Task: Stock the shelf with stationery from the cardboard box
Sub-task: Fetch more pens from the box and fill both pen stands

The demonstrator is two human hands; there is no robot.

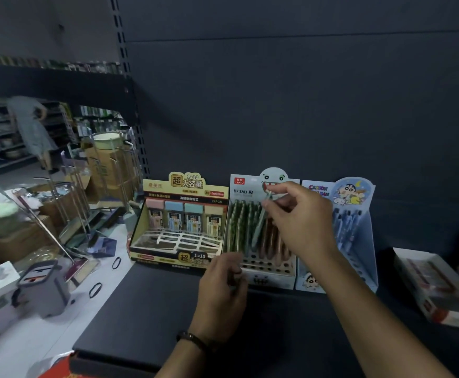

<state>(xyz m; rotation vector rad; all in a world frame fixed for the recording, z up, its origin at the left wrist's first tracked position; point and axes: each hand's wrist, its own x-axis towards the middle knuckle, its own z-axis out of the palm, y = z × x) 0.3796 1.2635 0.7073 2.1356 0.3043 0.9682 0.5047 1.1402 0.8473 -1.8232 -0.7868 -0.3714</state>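
- Right hand (pixel 302 216) pinches a pale mechanical pencil (pixel 259 223) tip-down over the middle display box (pixel 261 241), apparently to seat it in a free hole.
- Left hand (pixel 221 290) curls shut at that box's front edge; on what, I cannot tell.
- Dark shelf (pixel 146 317) carries three display boxes along its back edge; cluttered shop floor lies left.

Three display boxes stood side by side on the shelf (pixel 152 309): lead box (pixel 180 222) left, pencil box (pixel 261 241) middle, pen box (pixel 351 236) right.
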